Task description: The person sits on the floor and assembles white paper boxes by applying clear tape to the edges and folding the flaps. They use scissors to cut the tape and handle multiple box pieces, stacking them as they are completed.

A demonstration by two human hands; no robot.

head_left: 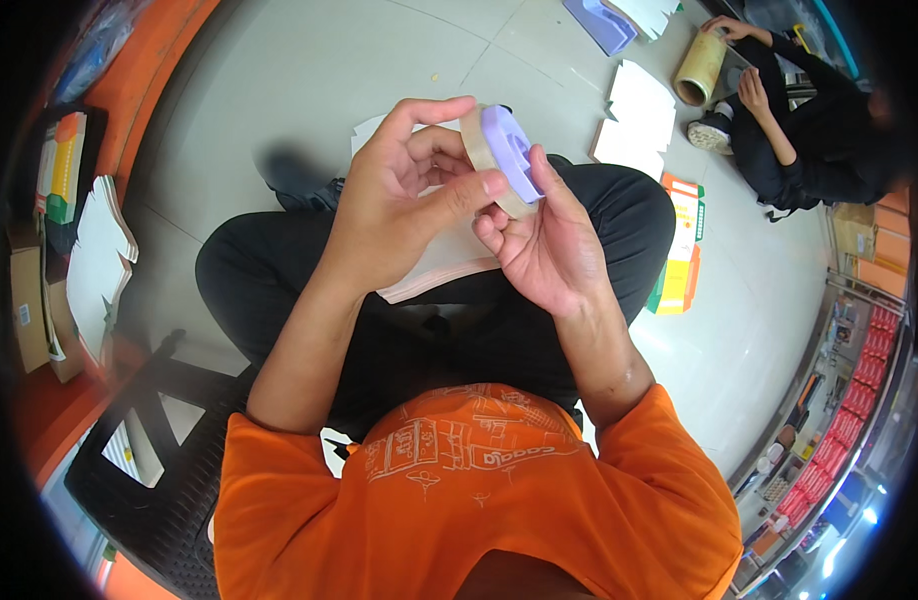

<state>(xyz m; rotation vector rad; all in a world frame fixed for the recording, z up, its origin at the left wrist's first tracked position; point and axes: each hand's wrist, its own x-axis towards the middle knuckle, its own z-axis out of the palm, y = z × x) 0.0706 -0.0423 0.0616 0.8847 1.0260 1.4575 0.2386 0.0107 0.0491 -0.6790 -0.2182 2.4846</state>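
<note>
A beige roll of tape point(477, 143) with a lilac plastic core point(509, 150) is held up between my hands, above my lap. My left hand point(384, 215) grips its left side, the thumb pressed on the beige band and the index finger stretched along the top. From the lower right my right hand point(554, 255) closes round the roll, thumb against the lilac core and fingers underneath. Below them, a stack of pale die-cut card sheets point(444, 268) lies across my lap, partly covered by my hands and forearms.
A lilac plastic holder point(601, 28) and white card sheets point(634, 115) lie on the floor ahead. Printed flat cartons point(681, 245) sit beside my right knee. At upper right another person handles a yellowish tube point(701, 68). A black chair point(164, 440) stands left, a stocked shelf point(829, 420) right.
</note>
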